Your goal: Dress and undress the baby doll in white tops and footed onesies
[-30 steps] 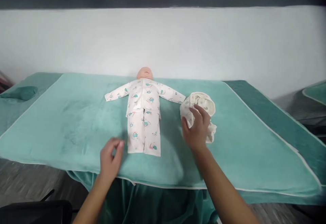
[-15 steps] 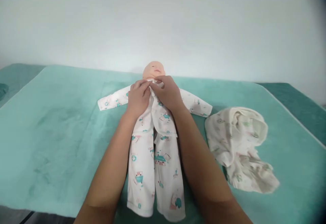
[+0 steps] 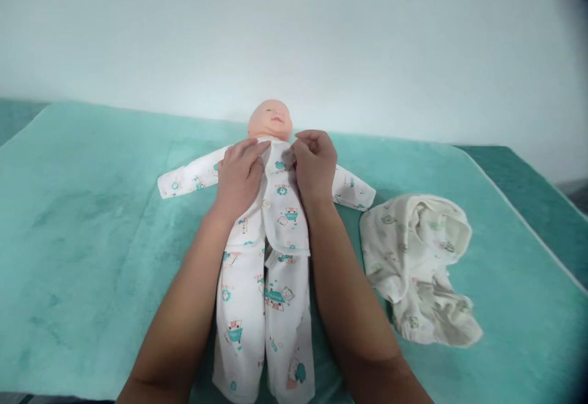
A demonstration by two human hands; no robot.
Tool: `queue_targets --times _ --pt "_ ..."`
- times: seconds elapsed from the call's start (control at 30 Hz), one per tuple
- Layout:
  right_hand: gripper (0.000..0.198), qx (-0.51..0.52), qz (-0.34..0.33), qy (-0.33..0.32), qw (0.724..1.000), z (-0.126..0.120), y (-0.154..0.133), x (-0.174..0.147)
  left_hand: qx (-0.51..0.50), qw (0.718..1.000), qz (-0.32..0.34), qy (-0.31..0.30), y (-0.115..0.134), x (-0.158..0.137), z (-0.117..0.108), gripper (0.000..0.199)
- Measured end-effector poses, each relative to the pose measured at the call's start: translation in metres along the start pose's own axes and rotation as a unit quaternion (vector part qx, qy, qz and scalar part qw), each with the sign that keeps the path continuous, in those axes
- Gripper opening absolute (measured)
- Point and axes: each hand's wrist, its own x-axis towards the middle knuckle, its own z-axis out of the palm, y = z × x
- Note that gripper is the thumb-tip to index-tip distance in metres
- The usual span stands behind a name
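Note:
A baby doll (image 3: 271, 120) lies on its back, head toward the wall, dressed in a white jacket (image 3: 283, 208) and matching trousers (image 3: 241, 306) with small teal and red prints. Its sleeves spread out to both sides. My left hand (image 3: 239, 174) rests on the jacket's left chest, fingers stretched, with the index tip beside the collar. At the right side of the chest, my right hand (image 3: 316, 162) has its fingers curled and closed against the jacket. What they pinch, if anything, is hidden. The front panels meet in the middle and part slightly at the hem.
A crumpled cream garment or cloth (image 3: 416, 269) with green leaf prints lies to the right of the doll. Under everything spreads a teal mat (image 3: 82, 239). A white wall (image 3: 294, 37) rises behind the far edge, close to the doll's head.
My right hand has moved right, away from the collar's middle, and curled up, uncovering more of the jacket front. My left hand stays on the left chest. The view has shifted slightly.

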Motion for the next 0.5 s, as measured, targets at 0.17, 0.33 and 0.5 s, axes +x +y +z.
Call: queue_targets --times 0.17,0.33,0.5 --pt "0.033 -0.1 -0.044 -0.134 0.985 -0.0049 -0.0038 -0.0023 -0.008 1.0 0.006 -0.004 -0.0013 -0.0072 -0.0011 0.04" --pt "0.027 -0.106 -0.054 -0.173 0.978 -0.006 -0.0063 0.0057 -0.016 1.0 -0.015 -0.001 0.0009 -0.0057 -0.001 0.041" --pt "0.015 -0.046 -0.036 -0.112 0.992 -0.0028 -0.0059 0.0049 -0.012 1.0 -0.015 -0.008 0.0011 -0.0051 -0.0007 0.043"
